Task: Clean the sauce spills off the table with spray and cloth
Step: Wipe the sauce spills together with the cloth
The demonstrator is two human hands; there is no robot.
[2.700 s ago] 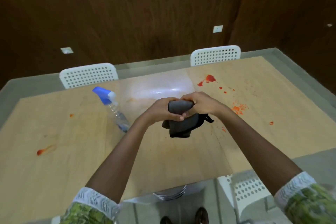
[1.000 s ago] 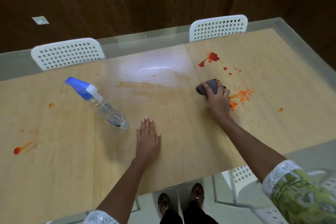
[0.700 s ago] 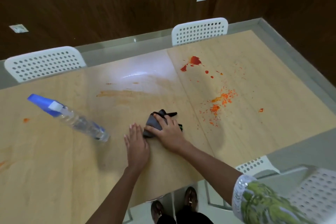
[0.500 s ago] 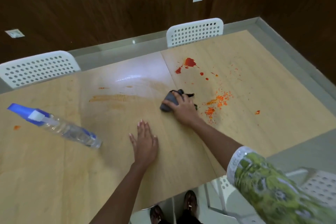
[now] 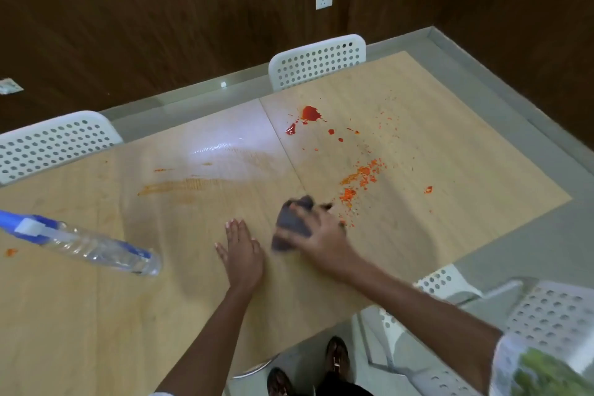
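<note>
Grey cloth [image 5: 291,222] x1, spray btl [image 5: 93,246] x1, hands x2, chairs x4

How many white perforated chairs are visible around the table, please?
4. One chair at the far side on the left, one chair at the far side further right, and two at the near right: a chair under the table edge and a chair beside it. Others may be hidden.

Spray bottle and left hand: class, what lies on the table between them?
Nothing: bare wood separates the spray bottle from the left hand, seen in the head view.
</note>
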